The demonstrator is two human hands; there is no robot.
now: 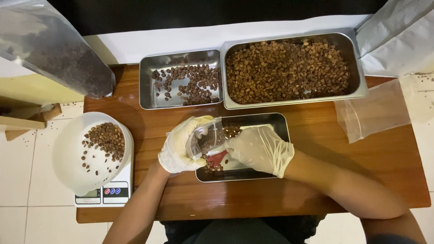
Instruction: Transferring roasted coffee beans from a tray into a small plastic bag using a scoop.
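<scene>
My left hand (178,147), in a pale glove, holds a small clear plastic bag (205,138) with brown beans inside, tilted over a steel tray (280,126). My right hand (260,149), also gloved, touches the bag's lower edge and rests over the tray. Something red (217,158) shows under my right fingers; what it is I cannot tell. A few loose beans (211,168) lie in the tray's near left corner.
A big steel tray (359,68) full of beans and a smaller tray (147,83) with fewer stand at the back. A white bowl (68,153) of beans sits on a scale (106,194) at left. Clear bags (373,110) lie right; a large pouch (54,49) stands back left.
</scene>
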